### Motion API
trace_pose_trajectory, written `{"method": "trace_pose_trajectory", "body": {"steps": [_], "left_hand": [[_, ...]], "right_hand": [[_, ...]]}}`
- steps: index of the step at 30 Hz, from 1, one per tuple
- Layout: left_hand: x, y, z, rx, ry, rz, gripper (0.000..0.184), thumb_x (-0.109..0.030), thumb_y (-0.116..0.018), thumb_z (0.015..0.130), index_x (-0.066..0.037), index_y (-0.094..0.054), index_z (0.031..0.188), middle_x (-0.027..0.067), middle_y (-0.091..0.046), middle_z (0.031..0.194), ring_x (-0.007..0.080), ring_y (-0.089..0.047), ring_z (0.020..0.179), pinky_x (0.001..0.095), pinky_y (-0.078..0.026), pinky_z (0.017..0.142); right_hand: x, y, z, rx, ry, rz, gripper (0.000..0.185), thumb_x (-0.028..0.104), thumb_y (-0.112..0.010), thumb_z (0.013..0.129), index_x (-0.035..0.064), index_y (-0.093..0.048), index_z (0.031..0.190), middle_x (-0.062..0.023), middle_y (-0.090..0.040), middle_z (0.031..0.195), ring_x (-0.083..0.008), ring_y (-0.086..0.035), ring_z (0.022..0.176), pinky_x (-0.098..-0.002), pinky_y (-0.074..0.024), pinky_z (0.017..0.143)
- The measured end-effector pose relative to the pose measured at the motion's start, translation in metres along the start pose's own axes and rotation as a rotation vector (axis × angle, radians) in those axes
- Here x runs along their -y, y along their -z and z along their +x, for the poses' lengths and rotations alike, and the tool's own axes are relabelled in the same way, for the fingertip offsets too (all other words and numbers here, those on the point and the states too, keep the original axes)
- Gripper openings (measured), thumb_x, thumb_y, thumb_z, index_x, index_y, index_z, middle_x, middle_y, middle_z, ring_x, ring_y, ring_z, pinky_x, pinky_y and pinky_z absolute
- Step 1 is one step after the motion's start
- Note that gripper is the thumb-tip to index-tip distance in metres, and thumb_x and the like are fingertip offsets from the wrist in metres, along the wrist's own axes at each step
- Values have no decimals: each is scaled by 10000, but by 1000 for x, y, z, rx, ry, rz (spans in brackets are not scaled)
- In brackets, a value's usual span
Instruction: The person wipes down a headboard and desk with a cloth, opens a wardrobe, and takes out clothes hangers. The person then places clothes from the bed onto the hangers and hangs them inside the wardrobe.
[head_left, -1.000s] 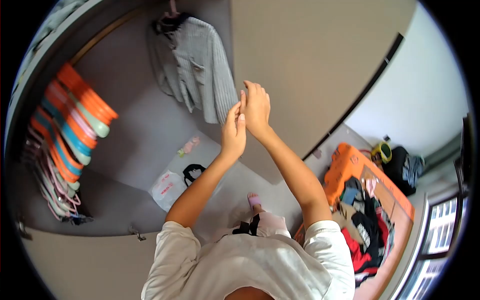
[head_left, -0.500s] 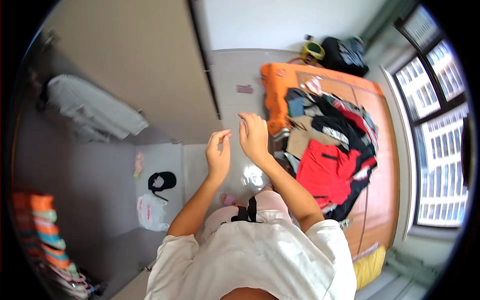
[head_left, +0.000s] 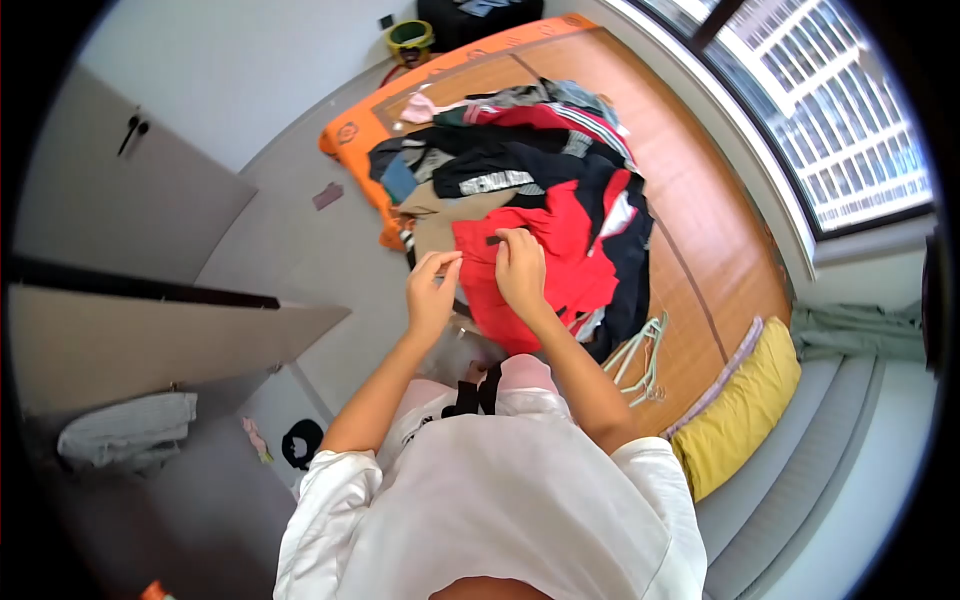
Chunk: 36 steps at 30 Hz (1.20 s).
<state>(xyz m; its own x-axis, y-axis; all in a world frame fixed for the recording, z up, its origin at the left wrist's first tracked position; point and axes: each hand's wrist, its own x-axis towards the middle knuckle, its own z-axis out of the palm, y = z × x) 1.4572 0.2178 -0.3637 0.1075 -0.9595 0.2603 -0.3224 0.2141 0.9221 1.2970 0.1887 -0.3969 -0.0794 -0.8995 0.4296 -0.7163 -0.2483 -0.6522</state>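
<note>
My left hand (head_left: 430,297) hovers in front of my body, near the left edge of a red garment (head_left: 572,262). Its fingers curl loosely, and nothing shows in them. Beside it, my right hand (head_left: 521,272) appears over the red garment with fingers bent and slightly apart; I see no cloth gripped. Whether it touches the garment is unclear. The red piece lies on a heap of clothes with a black top with white lettering (head_left: 490,183), a tan piece (head_left: 432,225) and a red sleeve with white stripes (head_left: 575,118).
The heap lies on a bed with an orange-edged brown mat (head_left: 700,240). Pale green hangers (head_left: 642,362) and a yellow pillow (head_left: 745,410) are at its near side. An open wardrobe door (head_left: 170,345) stands left, with a black cap (head_left: 302,443) below. A window (head_left: 820,110) is right.
My view has turned right, from the wardrobe toward the bed. Both hands now appear in front of the clothes heap, still close together. The hangers have come into view.
</note>
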Motion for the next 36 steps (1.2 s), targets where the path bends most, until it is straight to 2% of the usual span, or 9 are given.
{"method": "trace_pose_trajectory", "body": {"steps": [9, 13, 18, 24, 27, 29, 30, 33, 36], "left_hand": [[39, -136, 26, 391, -96, 128, 113, -75, -691, 851, -10, -662, 939, 125, -643, 888, 292, -638, 838, 364, -505, 743], [56, -171, 42, 483, -233, 373, 210, -144, -716, 834, -42, -658, 1008, 119, -644, 1019, 322, -603, 975, 424, -467, 854], [91, -201, 75, 621, -290, 647, 524, -217, -758, 801, 9, -592, 1243, 139, -594, 1217, 306, -520, 1178, 445, -369, 1023], [112, -242, 116, 797, -380, 661, 780, -208, -770, 794, -35, -393, 1454, 117, -638, 1075, 282, -584, 1044, 419, -382, 990], [116, -258, 134, 986, -313, 724, 786, -166, -745, 814, -68, -353, 1488, 106, -658, 957, 279, -619, 925, 393, -406, 952], [129, -262, 145, 1035, -297, 689, 612, -102, -676, 852, -66, -452, 1421, 133, -668, 944, 299, -637, 868, 383, -461, 879], [129, -262, 150, 975, -334, 446, 521, -76, -636, 865, -55, -503, 1367, 152, -670, 957, 311, -644, 865, 389, -481, 842], [106, -242, 168, 892, -294, 158, 298, -34, -544, 882, -31, -643, 1163, 192, -674, 975, 326, -657, 884, 395, -515, 776], [86, -213, 199, 679, -270, 74, 215, 9, -571, 822, -27, -696, 993, 169, -679, 866, 309, -665, 779, 365, -519, 700]], "right_hand": [[-134, 62, -28, -130, -285, -164, 170, 48, -595, 844, 48, -641, 1007, -137, -637, 972, -340, -600, 926, -447, -459, 799], [-164, 65, -46, -153, -393, -222, 169, 47, -600, 838, 45, -638, 1003, -146, -637, 967, -350, -605, 904, -456, -472, 778], [-186, 50, -61, -150, -510, -297, 173, 58, -615, 831, 42, -633, 1002, -160, -634, 958, -359, -610, 895, -468, -485, 766], [-219, 13, -60, -60, -836, -341, 284, 91, -631, 853, 28, -591, 1127, -187, -639, 1041, -386, -606, 985, -464, -488, 851], [-240, -10, -48, -62, -954, -346, 426, 155, -665, 866, 8, -534, 1244, -214, -633, 1124, -397, -596, 1051, -462, -480, 906], [-245, -20, -32, -48, -1076, -297, 566, 217, -691, 871, -11, -466, 1338, -241, -603, 1232, -416, -577, 1113, -468, -467, 945], [-248, -27, -26, -81, -1102, -310, 618, 236, -696, 871, 7, -432, 1381, -275, -619, 1199, -442, -600, 1073, -489, -484, 900], [-246, -33, -7, -101, -1206, -141, 567, 225, -673, 886, 35, -452, 1372, -290, -652, 1091, -465, -626, 992, -507, -503, 839], [-217, -39, 22, -312, -983, -132, 382, 137, -605, 901, 23, -549, 1262, -281, -664, 983, -464, -636, 912, -513, -509, 783]]}}
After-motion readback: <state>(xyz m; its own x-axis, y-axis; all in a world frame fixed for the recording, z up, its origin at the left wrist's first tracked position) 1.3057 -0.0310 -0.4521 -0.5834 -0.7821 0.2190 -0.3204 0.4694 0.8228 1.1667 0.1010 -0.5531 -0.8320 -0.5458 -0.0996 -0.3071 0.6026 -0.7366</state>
